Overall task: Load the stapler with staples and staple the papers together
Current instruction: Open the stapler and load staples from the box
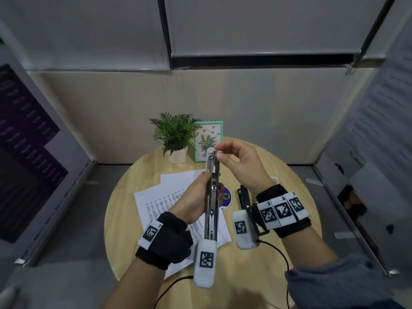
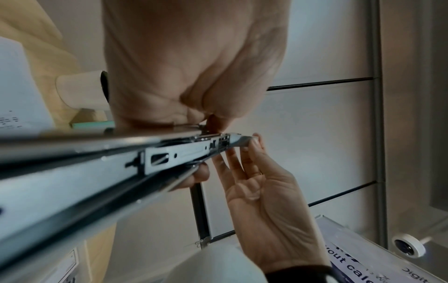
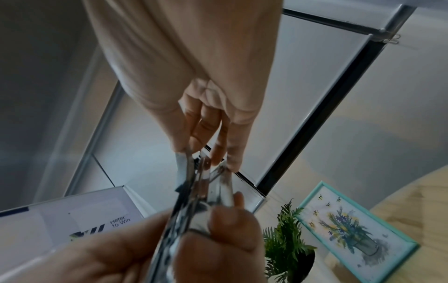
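A long silver stapler [image 1: 211, 204] stands almost upright above the table, opened so that its metal rail [image 2: 169, 153] shows. My left hand [image 1: 213, 184] grips its middle, thumb on one side and fingers curled round the other. My right hand [image 1: 219, 151] pinches the stapler's pale top end [image 2: 238, 140] between thumb and fingers [image 3: 218, 157]. I cannot tell whether a strip of staples is between those fingertips. Printed papers [image 1: 169, 197] lie fanned on the round wooden table [image 1: 289, 197] under my hands.
A black stapler [image 1: 244, 197] lies on the table under my right wrist, beside a purple disc [image 1: 227, 197]. A potted plant [image 1: 176, 134] and a teal picture frame [image 1: 208, 139] stand at the table's far edge. Partition panels close in both sides.
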A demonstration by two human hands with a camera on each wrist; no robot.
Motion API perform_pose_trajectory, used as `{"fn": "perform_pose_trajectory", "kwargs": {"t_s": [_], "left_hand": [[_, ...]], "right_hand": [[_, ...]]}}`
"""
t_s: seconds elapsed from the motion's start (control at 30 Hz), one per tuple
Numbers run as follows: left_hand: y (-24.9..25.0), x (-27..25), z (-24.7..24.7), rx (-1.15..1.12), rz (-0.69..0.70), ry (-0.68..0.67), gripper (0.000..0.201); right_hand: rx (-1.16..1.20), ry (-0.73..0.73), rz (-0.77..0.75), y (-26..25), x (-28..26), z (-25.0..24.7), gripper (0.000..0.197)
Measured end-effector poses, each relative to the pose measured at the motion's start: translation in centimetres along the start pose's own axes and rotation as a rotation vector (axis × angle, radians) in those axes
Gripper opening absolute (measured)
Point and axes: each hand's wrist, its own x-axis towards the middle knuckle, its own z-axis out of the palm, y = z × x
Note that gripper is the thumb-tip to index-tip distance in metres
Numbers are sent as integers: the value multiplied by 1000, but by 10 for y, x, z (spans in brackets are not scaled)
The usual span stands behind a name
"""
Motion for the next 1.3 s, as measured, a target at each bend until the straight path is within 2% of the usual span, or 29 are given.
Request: {"fn": "perform_pose_trajectory", "kwargs": {"t_s": [0.17, 0.33, 1.0, 1.07, 1.2, 1.3], "left_hand": [[-5, -6, 1, -50, -33, 5, 36], [-6, -8, 2, -34, -24, -57, 49], [-8, -1, 0, -22, -24, -50, 47], [-7, -3, 1, -13, -14, -65, 42], [-9, -5, 2, -2, 11, -92, 16], [-11, -4, 1, -18, 13, -106, 8]], "right_hand": [[8, -1, 32, -2, -7, -2, 20], [-16, 0, 24, 0, -12, 1, 22], [-12, 6, 70, 2, -12, 2, 25], [-18, 4, 62, 3, -12, 2, 23], [27, 10, 85, 2, -11, 1, 22], [43, 9, 96, 2, -10, 0, 23]]}}
